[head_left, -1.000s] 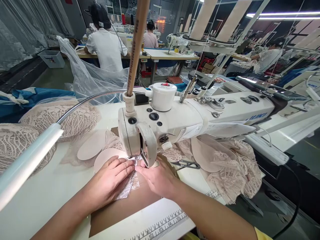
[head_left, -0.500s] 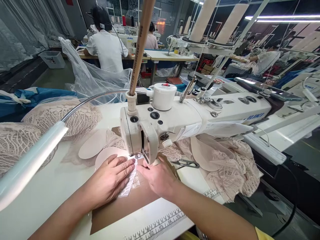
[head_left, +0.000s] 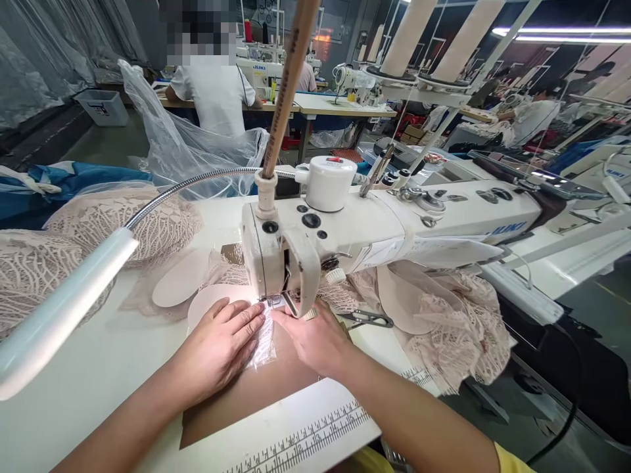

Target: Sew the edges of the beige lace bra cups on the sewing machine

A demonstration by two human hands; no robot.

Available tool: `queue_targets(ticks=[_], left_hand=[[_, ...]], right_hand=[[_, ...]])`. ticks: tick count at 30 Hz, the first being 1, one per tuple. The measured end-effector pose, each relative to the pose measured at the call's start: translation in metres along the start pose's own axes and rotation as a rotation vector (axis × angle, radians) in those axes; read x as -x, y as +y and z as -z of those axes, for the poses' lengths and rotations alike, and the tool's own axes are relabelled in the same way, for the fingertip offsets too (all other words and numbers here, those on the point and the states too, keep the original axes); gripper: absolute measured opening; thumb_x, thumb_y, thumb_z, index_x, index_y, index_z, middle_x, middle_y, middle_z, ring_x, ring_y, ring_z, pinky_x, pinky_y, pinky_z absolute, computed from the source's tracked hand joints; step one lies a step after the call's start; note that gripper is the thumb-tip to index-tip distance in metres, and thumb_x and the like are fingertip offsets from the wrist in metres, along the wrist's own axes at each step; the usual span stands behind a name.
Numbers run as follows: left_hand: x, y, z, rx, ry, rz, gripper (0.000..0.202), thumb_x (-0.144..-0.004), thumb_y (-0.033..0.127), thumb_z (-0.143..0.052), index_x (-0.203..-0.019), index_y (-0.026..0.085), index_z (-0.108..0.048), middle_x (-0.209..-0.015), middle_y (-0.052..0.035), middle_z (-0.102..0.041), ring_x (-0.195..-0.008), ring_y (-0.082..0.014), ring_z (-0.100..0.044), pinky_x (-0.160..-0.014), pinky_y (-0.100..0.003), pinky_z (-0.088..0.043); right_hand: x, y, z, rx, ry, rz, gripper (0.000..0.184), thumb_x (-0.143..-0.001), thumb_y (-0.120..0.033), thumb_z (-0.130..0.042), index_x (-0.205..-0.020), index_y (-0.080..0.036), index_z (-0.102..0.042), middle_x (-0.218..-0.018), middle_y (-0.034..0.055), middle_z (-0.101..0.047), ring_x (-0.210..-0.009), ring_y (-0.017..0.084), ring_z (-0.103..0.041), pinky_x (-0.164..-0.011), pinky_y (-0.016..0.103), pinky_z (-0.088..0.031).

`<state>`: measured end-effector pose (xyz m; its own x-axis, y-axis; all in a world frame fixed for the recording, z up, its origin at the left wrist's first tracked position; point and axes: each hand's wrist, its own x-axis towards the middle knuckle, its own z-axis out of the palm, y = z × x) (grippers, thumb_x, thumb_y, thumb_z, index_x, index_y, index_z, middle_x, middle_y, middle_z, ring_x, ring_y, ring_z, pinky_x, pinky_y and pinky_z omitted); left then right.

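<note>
Head view, centre frame: left hand flat, open on the lace piece, right hand open too, pressing it just under the sewing machine needle w/ fingertips close, so a slip could risk a prick; scissors right, lamp left.

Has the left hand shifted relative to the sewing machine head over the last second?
No. The left hand lies flat on the lace piece, fingertips beside the sewing machine head, as before.
</note>
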<state>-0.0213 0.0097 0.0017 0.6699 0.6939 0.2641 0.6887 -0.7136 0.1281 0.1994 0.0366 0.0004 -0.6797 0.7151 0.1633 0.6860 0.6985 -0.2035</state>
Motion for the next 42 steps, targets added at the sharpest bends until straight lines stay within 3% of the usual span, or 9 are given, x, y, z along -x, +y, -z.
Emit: queue_targets(ticks=[6, 11, 16, 22, 30, 42], left_hand=[[0.006, -0.006, 0.002, 0.165, 0.0, -0.043, 0.03, -0.091, 0.015, -0.049, -0.119, 0.012, -0.059, -0.119, -0.0145, -0.061, -0.106, -0.027, -0.05, -0.09, -0.045, -0.042], [0.007, -0.008, 0.003, 0.26, -0.032, -0.07, 0.031, -0.091, 0.013, -0.048, -0.119, 0.017, -0.059, -0.112, -0.0122, -0.061, -0.1, -0.024, -0.051, -0.087, -0.043, -0.044], [0.007, -0.009, 0.003, 0.272, -0.052, -0.074, 0.031, -0.091, 0.013, -0.046, -0.118, 0.019, -0.06, -0.106, -0.0119, -0.062, -0.094, -0.0234, -0.053, -0.082, -0.041, -0.045], [0.007, -0.008, 0.003, 0.252, -0.088, -0.123, 0.032, -0.091, 0.014, -0.048, -0.119, 0.021, -0.059, -0.113, -0.0124, -0.06, -0.095, -0.0238, -0.053, -0.086, -0.044, -0.042], [0.005, -0.006, 0.009, 0.269, -0.092, -0.126, 0.024, -0.092, 0.017, -0.048, -0.108, 0.023, -0.064, -0.094, -0.0096, -0.06, -0.086, -0.0217, -0.054, -0.081, -0.04, -0.043], [0.008, -0.007, 0.005, 0.23, -0.099, -0.147, 0.029, -0.093, 0.015, -0.047, -0.116, 0.026, -0.061, -0.091, -0.0087, -0.061, -0.083, -0.0206, -0.054, -0.082, -0.041, -0.043]], right_hand=[[0.005, 0.006, 0.005, -0.099, -0.053, 0.186, 0.043, -0.078, -0.003, -0.049, -0.113, -0.023, -0.062, -0.094, 0.004, -0.057, -0.081, 0.018, -0.042, -0.07, 0.03, -0.029], [0.007, 0.007, 0.004, -0.188, -0.1, 0.257, 0.048, -0.072, 0.002, -0.048, -0.11, -0.023, -0.063, -0.092, 0.0027, -0.056, -0.075, 0.016, -0.039, -0.064, 0.028, -0.026], [0.007, 0.008, 0.002, -0.189, -0.098, 0.274, 0.047, -0.07, 0.003, -0.05, -0.108, -0.022, -0.063, -0.088, 0.0015, -0.056, -0.071, 0.015, -0.037, -0.062, 0.027, -0.025], [0.009, 0.011, -0.003, -0.215, -0.052, 0.288, 0.042, -0.077, -0.001, -0.049, -0.11, -0.022, -0.064, -0.086, 0.0021, -0.057, -0.071, 0.015, -0.038, -0.061, 0.028, -0.025], [0.01, 0.01, -0.002, -0.201, -0.084, 0.341, 0.036, -0.079, -0.004, -0.051, -0.109, -0.02, -0.064, -0.088, 0.0013, -0.056, -0.071, 0.013, -0.04, -0.062, 0.028, -0.027], [0.011, 0.01, -0.005, -0.188, -0.098, 0.377, 0.027, -0.081, -0.005, -0.05, -0.098, -0.02, -0.065, -0.081, 0.0012, -0.056, -0.071, 0.014, -0.042, -0.064, 0.028, -0.028]])
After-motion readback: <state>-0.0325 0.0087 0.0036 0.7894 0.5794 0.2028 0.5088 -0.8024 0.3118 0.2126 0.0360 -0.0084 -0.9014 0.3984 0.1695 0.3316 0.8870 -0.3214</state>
